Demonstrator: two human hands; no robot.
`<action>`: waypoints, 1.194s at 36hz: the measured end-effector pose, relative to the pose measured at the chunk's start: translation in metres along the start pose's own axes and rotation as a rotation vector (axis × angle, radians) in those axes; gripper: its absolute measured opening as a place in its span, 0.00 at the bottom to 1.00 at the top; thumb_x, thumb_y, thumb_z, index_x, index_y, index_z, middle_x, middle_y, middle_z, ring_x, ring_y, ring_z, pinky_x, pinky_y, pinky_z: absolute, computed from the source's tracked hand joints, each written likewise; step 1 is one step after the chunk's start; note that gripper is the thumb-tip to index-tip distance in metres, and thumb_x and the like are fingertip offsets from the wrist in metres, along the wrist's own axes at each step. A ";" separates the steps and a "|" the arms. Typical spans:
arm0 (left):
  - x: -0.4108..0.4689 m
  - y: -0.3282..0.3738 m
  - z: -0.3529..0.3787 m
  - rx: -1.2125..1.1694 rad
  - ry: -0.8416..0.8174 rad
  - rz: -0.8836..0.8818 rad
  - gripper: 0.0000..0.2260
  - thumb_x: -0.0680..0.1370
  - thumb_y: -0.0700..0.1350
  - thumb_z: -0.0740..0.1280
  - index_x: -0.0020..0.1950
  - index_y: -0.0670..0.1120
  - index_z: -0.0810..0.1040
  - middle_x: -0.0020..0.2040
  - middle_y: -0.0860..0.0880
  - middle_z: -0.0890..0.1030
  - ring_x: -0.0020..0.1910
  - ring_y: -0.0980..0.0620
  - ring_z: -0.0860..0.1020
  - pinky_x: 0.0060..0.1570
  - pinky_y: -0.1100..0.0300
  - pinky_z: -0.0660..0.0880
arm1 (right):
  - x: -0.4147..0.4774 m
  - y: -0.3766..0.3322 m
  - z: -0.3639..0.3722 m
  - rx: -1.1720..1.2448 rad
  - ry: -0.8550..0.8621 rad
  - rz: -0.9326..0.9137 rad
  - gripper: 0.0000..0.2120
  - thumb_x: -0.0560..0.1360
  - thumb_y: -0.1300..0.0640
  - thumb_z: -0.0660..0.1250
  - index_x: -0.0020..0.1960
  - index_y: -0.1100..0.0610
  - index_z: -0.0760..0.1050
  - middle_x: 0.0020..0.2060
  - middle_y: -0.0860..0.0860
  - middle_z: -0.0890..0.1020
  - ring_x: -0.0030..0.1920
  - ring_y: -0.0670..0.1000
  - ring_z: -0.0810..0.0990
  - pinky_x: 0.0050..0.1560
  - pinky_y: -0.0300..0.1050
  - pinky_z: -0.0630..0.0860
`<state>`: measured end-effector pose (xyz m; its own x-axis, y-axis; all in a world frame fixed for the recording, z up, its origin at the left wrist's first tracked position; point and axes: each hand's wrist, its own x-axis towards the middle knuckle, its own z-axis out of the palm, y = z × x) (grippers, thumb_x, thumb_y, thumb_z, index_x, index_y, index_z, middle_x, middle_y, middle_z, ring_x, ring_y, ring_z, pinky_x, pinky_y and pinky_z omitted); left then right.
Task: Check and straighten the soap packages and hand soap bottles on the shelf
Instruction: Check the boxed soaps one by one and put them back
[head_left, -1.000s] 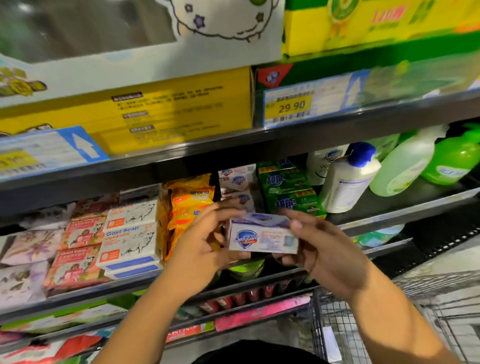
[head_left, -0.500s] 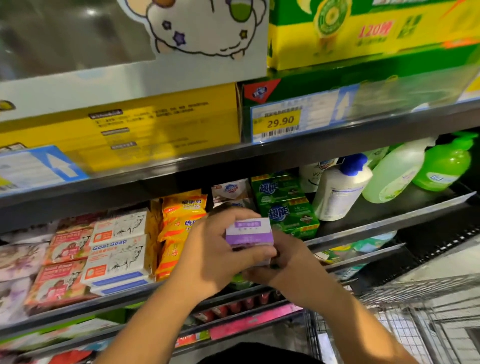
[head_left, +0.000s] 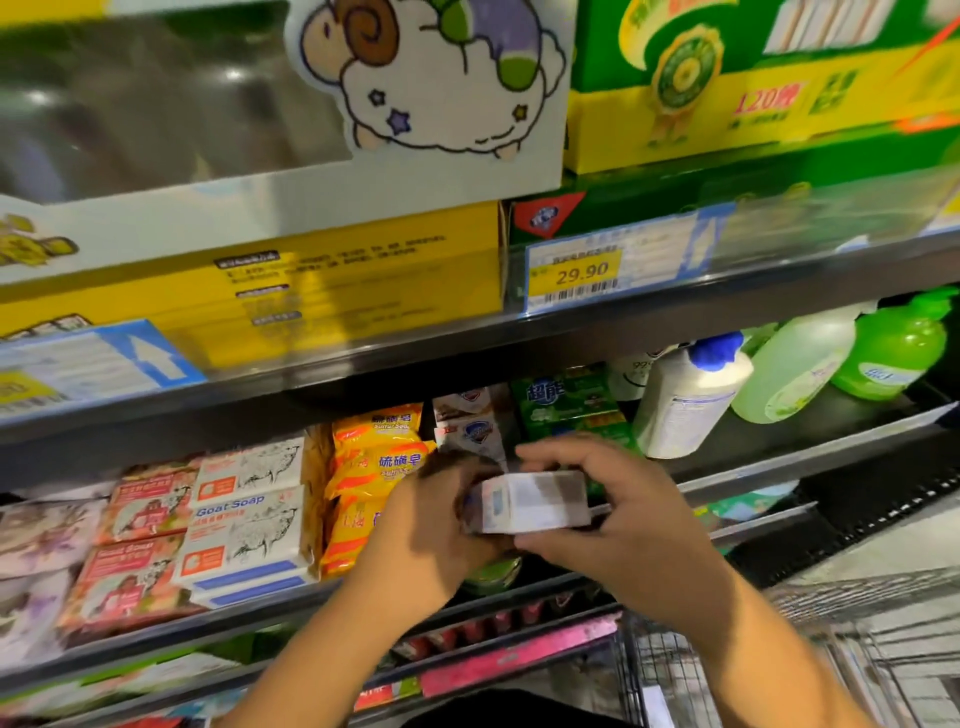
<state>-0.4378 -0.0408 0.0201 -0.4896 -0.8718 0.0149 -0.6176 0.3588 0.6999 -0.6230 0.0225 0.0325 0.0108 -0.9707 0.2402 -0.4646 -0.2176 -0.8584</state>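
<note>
A small white soap box (head_left: 530, 501) is held in front of the middle shelf, its printed back face up. My left hand (head_left: 431, 535) grips its left end and my right hand (head_left: 618, 525) grips its right end, fingers curled over the top. Behind them stand more white soap boxes (head_left: 470, 423), green soap packs (head_left: 569, 402) and yellow sulfur soap packs (head_left: 379, 457). Goat Soap boxes (head_left: 249, 519) are stacked to the left. A white bottle with a blue cap (head_left: 691, 395), a pale green bottle (head_left: 795, 369) and a bright green pump bottle (head_left: 893, 348) stand at the right.
Red and floral soap packs (head_left: 135, 545) fill the shelf's left end. Large yellow and green cartons (head_left: 363, 275) sit on the upper shelf with a 29.90 price tag (head_left: 582, 275). A wire shopping cart (head_left: 779, 665) stands at the lower right. Lower shelves hold more goods.
The soap box has been turned in my hands, from its logo face to its purple end to its printed back. The view has tilted upward slightly.
</note>
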 end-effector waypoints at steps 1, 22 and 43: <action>0.000 -0.001 -0.002 0.027 0.032 0.014 0.21 0.67 0.47 0.80 0.55 0.59 0.77 0.47 0.65 0.76 0.50 0.59 0.78 0.46 0.70 0.74 | 0.001 -0.001 0.001 -0.032 0.006 -0.019 0.29 0.65 0.57 0.82 0.56 0.33 0.77 0.56 0.32 0.77 0.58 0.37 0.76 0.51 0.26 0.71; -0.004 0.018 -0.025 -0.850 -0.084 -0.305 0.19 0.68 0.44 0.74 0.59 0.45 0.81 0.49 0.43 0.86 0.43 0.46 0.83 0.34 0.58 0.77 | -0.003 0.010 -0.016 0.393 0.076 0.354 0.14 0.66 0.48 0.75 0.52 0.46 0.83 0.44 0.49 0.86 0.50 0.54 0.85 0.53 0.48 0.81; -0.023 -0.002 -0.024 -0.136 -0.116 0.100 0.37 0.67 0.59 0.78 0.67 0.73 0.59 0.67 0.67 0.68 0.64 0.74 0.67 0.61 0.77 0.64 | -0.007 0.004 0.010 0.345 0.022 0.122 0.36 0.60 0.53 0.81 0.64 0.40 0.72 0.55 0.47 0.82 0.55 0.50 0.83 0.51 0.43 0.81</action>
<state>-0.4107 -0.0296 0.0360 -0.6169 -0.7869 0.0122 -0.4772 0.3863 0.7894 -0.6167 0.0275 0.0227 -0.0473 -0.9900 0.1327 -0.1351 -0.1253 -0.9829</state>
